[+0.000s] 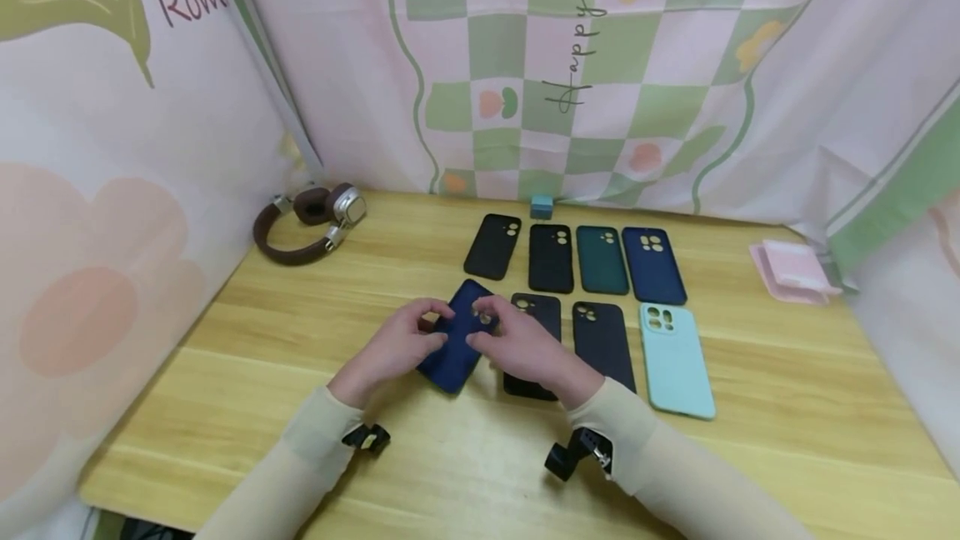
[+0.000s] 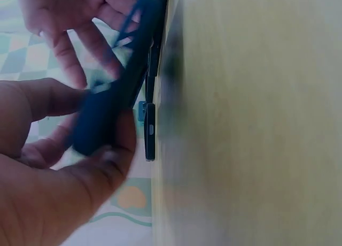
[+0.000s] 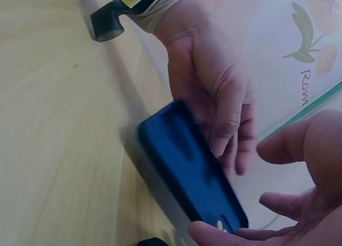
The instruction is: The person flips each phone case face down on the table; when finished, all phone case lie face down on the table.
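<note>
A dark blue phone case (image 1: 454, 361) is tilted above the table, its hollow inner side visible in the right wrist view. My left hand (image 1: 390, 347) grips its left edge, with the thumb on one face and fingers behind in the left wrist view. At the camera-hole end, my right hand (image 1: 528, 346) has its fingers loosely spread; one digit overlaps the case in the right wrist view, and firm contact cannot be made out. Partly under that hand lies a black phone case (image 1: 550, 319). A dark phone case (image 1: 604, 344) and a mint phone case (image 1: 678, 365) lie to its right.
Behind them is a row of two black cases (image 1: 551, 261), a teal case (image 1: 602, 261) and a navy case (image 1: 654, 267). A small blue box (image 1: 541, 207) stands by the curtain. Brown headphones (image 1: 311, 223) lie back left, pink pads (image 1: 795, 272) at right.
</note>
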`<state>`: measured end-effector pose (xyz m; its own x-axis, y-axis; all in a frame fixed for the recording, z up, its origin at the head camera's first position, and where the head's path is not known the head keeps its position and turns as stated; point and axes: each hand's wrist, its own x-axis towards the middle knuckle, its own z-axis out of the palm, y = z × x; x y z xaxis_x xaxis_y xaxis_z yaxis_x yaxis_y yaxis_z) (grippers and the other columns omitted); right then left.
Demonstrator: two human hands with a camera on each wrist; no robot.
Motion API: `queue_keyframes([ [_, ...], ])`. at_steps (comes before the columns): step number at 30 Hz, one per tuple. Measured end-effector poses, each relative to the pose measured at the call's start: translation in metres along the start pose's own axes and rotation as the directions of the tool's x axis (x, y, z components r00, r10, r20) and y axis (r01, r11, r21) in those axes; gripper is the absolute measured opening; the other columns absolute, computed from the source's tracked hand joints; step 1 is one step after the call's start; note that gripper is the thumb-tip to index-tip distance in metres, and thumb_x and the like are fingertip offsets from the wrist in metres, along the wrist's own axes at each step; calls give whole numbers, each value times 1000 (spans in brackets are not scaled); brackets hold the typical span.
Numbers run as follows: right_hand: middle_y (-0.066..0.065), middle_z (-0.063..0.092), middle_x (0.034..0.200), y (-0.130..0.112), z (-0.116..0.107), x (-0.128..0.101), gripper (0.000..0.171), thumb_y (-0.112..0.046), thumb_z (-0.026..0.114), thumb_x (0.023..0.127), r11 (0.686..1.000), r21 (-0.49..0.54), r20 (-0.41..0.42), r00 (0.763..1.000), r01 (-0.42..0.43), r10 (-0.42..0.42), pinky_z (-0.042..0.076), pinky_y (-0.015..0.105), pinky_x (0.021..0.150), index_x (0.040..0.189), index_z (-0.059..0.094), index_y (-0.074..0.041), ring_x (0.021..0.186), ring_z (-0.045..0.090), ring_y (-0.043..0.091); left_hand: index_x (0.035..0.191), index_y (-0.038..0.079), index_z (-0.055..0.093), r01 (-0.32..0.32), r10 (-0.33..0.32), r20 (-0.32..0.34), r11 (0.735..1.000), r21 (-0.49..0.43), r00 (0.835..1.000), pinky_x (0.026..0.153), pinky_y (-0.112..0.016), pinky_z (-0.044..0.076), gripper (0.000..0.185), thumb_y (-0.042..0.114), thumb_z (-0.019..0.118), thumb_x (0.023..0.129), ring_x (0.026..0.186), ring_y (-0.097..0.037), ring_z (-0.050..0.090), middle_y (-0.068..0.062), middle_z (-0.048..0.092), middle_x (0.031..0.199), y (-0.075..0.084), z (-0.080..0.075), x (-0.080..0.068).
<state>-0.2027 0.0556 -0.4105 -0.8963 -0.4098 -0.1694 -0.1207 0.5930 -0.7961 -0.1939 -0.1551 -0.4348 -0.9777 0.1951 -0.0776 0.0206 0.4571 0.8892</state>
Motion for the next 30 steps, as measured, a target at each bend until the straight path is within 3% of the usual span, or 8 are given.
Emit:
queue_keyframes([
  [5, 9, 42, 148, -2, -1, 0, 61, -35, 61, 96, 996, 87, -13, 1000, 3, -2, 48, 38, 73, 148, 35, -19, 79, 63, 21, 117, 12, 64, -102, 100, -29, 993, -59, 995, 75, -36, 51, 32, -3, 60, 89, 99, -28, 56, -4, 50, 141, 2, 0, 0],
  [8, 12, 39, 150, -3, -1, 0, 65, -35, 60, 97, 989, 148, -19, 1000, -5, 8, 49, 38, 74, 151, 27, -21, 84, 66, 24, 116, 10, 63, -142, 139, -51, 987, -68, 989, 74, -35, 51, 33, -5, 59, 87, 96, -27, 57, -3, 51, 142, 4, 1, -1],
  [12, 12, 42, 147, -4, -2, 1, 67, -36, 57, 99, 981, 192, -17, 1000, -7, 10, 50, 38, 75, 153, 20, -22, 90, 66, 26, 115, 13, 64, -148, 142, -83, 986, -73, 986, 68, -33, 50, 33, -2, 60, 86, 89, -23, 57, -4, 60, 123, 9, 4, -4],
  [16, 7, 49, 141, -5, -4, 2, 67, -40, 56, 98, 980, 197, -21, 1000, -16, 20, 51, 39, 77, 153, 20, -27, 94, 66, 27, 114, 16, 63, -150, 141, -94, 985, -89, 985, 61, -33, 49, 29, 2, 61, 88, 82, -23, 56, -8, 61, 100, 12, 8, -7],
  [23, 5, 56, 135, -5, -5, 3, 69, -48, 55, 97, 981, 195, -48, 999, -16, 26, 49, 45, 89, 153, 21, -25, 105, 64, 22, 126, 18, 61, -201, 195, -73, 976, -82, 978, 69, -37, 52, 38, 5, 63, 91, 88, -23, 59, -11, 62, 111, 16, 14, -11],
  [26, 8, 59, 132, -6, -5, 4, 68, -44, 57, 98, 954, 298, -85, 996, 4, 23, 50, 46, 89, 153, 22, -22, 107, 64, 26, 133, 19, 58, -222, 216, -66, 970, -99, 974, 73, -37, 53, 44, 5, 63, 91, 94, -24, 60, -11, 62, 116, 18, 16, -11],
  [30, 14, 61, 126, -7, -3, 5, 65, -31, 59, 99, 883, 467, -142, 990, 48, 21, 54, 45, 84, 151, 23, -18, 105, 66, 28, 133, 21, 58, -236, 232, -48, 965, -115, 972, 70, -37, 54, 45, 7, 66, 91, 93, -26, 61, -10, 62, 115, 19, 17, -12],
])
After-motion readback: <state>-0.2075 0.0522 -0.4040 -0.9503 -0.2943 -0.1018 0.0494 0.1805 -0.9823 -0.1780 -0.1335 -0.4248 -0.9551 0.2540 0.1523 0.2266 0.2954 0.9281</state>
